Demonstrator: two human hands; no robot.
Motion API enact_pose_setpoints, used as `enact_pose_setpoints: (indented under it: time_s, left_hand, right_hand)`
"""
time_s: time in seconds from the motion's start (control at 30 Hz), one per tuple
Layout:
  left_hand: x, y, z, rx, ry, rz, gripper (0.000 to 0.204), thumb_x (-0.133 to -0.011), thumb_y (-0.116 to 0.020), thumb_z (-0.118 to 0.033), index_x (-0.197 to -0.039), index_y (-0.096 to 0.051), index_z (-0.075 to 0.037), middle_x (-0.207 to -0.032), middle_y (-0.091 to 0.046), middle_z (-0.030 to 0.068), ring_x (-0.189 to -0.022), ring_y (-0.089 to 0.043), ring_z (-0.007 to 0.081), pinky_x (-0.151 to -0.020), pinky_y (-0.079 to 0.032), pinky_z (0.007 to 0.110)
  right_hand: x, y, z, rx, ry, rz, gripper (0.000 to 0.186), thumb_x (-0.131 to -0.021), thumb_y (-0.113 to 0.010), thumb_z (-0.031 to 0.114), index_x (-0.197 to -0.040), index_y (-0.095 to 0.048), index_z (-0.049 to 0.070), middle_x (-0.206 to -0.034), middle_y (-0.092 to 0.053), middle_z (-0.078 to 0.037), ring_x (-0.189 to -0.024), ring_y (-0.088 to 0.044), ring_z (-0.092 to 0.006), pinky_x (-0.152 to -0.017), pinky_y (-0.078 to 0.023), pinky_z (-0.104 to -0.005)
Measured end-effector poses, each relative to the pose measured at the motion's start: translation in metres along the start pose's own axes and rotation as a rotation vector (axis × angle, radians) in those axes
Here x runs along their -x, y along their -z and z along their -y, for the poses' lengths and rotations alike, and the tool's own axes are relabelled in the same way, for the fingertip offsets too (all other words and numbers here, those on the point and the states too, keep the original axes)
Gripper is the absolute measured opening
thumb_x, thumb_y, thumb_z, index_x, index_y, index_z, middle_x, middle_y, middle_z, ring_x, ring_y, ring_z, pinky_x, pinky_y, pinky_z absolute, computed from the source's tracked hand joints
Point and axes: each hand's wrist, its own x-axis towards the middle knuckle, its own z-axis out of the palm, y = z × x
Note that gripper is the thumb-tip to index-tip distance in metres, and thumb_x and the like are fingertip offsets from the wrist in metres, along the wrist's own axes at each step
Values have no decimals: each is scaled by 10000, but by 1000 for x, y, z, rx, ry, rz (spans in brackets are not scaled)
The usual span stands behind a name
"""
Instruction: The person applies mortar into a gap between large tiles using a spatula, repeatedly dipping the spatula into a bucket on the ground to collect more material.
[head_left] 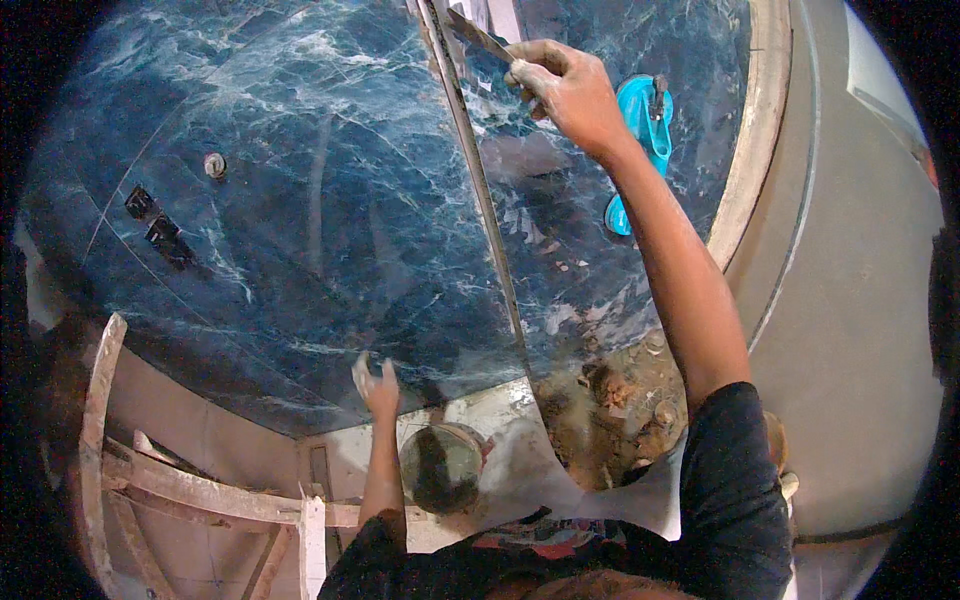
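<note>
Blue veined marble surface (pixel 330 260) fills most of the view, split by a narrow pale strip (pixel 468 140) running from the top edge down to the lower middle. Right side ends at a curved pale border (pixel 750 140), with a plain grey surface (pixel 860 250) beyond. Lower edge meets a white ledge (pixel 350 455) and a patch of rubble (pixel 635 400); a bucket (pixel 470 434) stands near the ledge, below the left hand (pixel 377 385). Wooden frame (pixel 200 488) crowds the lower left. Widest open room: the marble left of the strip, broken by a round fitting (pixel 215 165) and two dark square openings (pixel 160 225).

Right arm reaches up and forward, elbow bent; right hand (pixel 560 85) closes thumb and fingers round a thin flat-bladed tool (pixel 482 36). Tool is near the top of the view, blade slanting up-left, its far end at the strip; contact with it cannot be told. Right forearm passes in front of a bright blue suction lifter (pixel 640 105), cups on the marble. Left hand low, fingers spread, nothing in its grip; whether it touches the marble is unclear.

Dark shirt (pixel 735 470) bears a coloured chest print (pixel 550 538), too foreshortened to read
</note>
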Motion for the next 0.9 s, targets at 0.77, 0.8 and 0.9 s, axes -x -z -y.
enact_pose_setpoints:
  time_s: [0.77,0.8,0.9]
  left_hand:
    - [-182,30,-237,41,-789,-578,522,-804,-706,-208,-1282,-581,-41,-1199,-573,191,-1146,-499,374,-1002,-372,489]
    - [-182,31,-245,28,-796,-587,522,-805,-703,-214,-1284,-582,-44,-1202,-574,193,-1150,-500,373,-1005,-370,490]
    - [-197,45,-267,25,-935,-536,539,-821,-686,-241,-1313,-570,-54,-1250,-561,197,-1179,-491,373,-1021,-361,492]
  right_hand:
    - [0,6,-1,433,173,287,285,-859,-600,205,-1046,-732,34,-934,-717,-184,-826,-683,-294,-798,-522,-398]
    - [6,11,-1,440,179,308,285,-860,-601,203,-1045,-729,28,-912,-714,-177,-807,-676,-280,-780,-520,-392]
    - [30,8,-8,347,93,324,285,-863,-611,198,-1050,-717,11,-841,-696,-144,-748,-640,-222,-724,-506,-365]
